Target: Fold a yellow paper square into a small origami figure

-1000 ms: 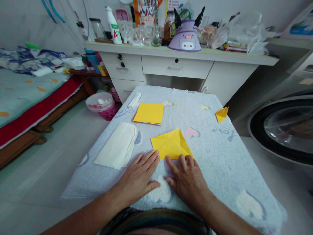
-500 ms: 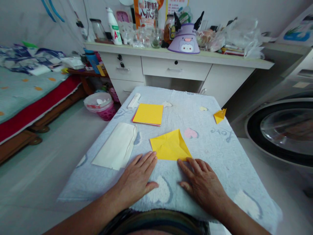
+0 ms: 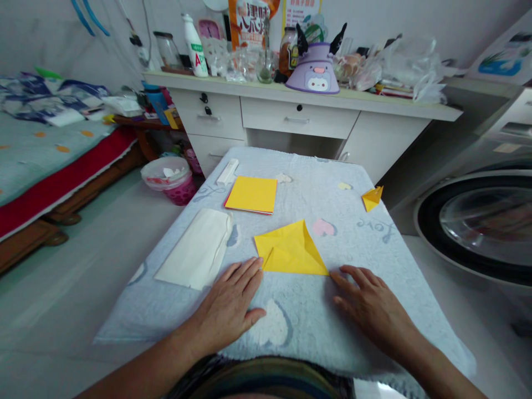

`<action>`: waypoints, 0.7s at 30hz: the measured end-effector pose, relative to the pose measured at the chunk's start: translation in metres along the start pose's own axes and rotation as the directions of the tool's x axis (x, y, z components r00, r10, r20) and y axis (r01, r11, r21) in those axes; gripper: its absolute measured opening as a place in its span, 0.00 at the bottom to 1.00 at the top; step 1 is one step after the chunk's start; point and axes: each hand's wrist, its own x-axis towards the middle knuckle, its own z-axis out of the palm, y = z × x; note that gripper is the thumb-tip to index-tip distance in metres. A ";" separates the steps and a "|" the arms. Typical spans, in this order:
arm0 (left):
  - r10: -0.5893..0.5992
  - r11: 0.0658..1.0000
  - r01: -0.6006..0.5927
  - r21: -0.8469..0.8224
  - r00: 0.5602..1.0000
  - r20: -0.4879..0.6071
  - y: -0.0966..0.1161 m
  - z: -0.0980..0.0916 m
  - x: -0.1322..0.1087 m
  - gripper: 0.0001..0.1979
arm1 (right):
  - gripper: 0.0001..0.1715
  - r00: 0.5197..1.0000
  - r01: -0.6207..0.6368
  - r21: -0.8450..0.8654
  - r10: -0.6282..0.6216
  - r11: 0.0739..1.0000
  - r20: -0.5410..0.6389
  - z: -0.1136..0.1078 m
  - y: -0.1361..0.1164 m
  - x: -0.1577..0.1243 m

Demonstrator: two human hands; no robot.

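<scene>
A folded sheet of yellow paper [image 3: 293, 249] lies on the cloth-covered table in front of me, its straight folded edge toward my body. My left hand [image 3: 233, 296] rests flat, fingers stretched out, with the fingertips on the paper's left corner. At the right corner is my right hand [image 3: 368, 299], fingers apart and loosely bent; its index fingertip is at or just beside the paper's tip. Further back lies a square stack of coloured paper [image 3: 251, 194] with yellow on top. A white folded sheet [image 3: 197, 249] lies left of my left hand.
A small folded yellow paper piece [image 3: 372, 198] sits near the table's right edge. Behind the paper stack lies a white narrow box [image 3: 228, 172]. A white cabinet [image 3: 299, 113] stands beyond the table, a washing machine [image 3: 477, 166] to the right, and a pink bin [image 3: 178, 185] on the left floor.
My right hand has slid to the right along the paper's near edge, out to its right corner. The left hand has stayed almost in place on the left corner.
</scene>
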 end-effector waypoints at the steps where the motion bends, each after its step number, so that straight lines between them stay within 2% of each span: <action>1: 0.004 1.000 -0.004 -0.010 1.000 -0.006 -0.001 0.000 0.000 0.29 | 0.17 1.000 -0.026 0.038 0.026 0.999 0.002 -0.003 0.001 0.005; 5: -0.005 0.997 0.000 -0.071 0.997 -0.071 0.000 0.000 0.001 0.24 | 0.18 0.991 -0.127 0.200 0.131 0.972 -0.010 -0.019 -0.002 0.034; 9: -0.086 0.993 0.067 -0.101 0.977 -0.196 0.000 -0.004 0.009 0.14 | 0.18 0.985 -0.134 0.287 0.160 0.948 -0.069 -0.020 -0.010 0.065; 12: -0.225 0.974 0.220 -0.047 0.937 -0.267 -0.014 -0.011 0.015 0.12 | 0.18 0.985 -0.114 0.336 0.150 0.935 -0.084 -0.005 -0.013 0.083; 15: -0.427 0.890 0.455 0.028 0.853 -0.301 -0.041 -0.018 0.013 0.18 | 0.17 0.980 -0.104 0.380 0.160 0.919 -0.117 0.017 -0.013 0.092; 17: -0.527 0.821 0.566 0.070 0.800 -0.287 -0.059 -0.019 0.008 0.21 | 0.17 0.974 -0.106 0.403 0.176 0.909 -0.140 0.030 -0.012 0.094; 19: -0.575 0.783 0.611 0.112 0.781 -0.243 -0.073 -0.018 0.002 0.24 | 0.17 0.967 -0.114 0.413 0.196 0.904 -0.163 0.040 -0.012 0.093; 21: -0.585 0.778 0.613 0.140 0.787 -0.197 -0.081 -0.014 -0.004 0.26 | 0.18 0.962 -0.116 0.409 0.204 0.905 -0.180 0.044 -0.011 0.092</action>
